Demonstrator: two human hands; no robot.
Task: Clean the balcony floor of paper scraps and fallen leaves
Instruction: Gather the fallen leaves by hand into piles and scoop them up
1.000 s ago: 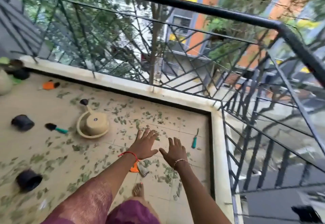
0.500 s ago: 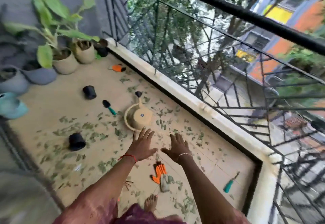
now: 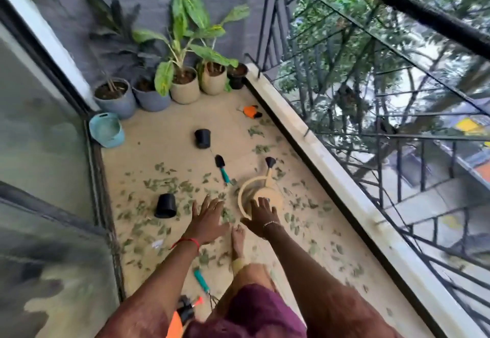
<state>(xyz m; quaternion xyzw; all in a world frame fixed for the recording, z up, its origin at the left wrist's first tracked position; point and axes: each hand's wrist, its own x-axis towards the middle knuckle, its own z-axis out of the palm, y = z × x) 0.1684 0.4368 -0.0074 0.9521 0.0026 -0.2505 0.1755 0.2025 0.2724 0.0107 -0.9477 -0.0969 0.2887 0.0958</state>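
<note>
Head view looks down on both hands held out above the balcony floor (image 3: 164, 149). The left hand (image 3: 206, 218) and right hand (image 3: 261, 218) have fingers spread, so neither grip holds anything. Leaves (image 3: 161, 183) lie scattered over most of the floor, thickest between a tipped black pot (image 3: 165, 205) and the watering can (image 3: 265, 197). A small white paper scrap (image 3: 157, 243) lies left of the bare foot. The clearing looks barely begun. It would go best to set the can, the trowel (image 3: 222, 168) and the pot aside first. The litter could then be gathered into one pile, away from the railing gaps. No brand, label or writing can be read.
</note>
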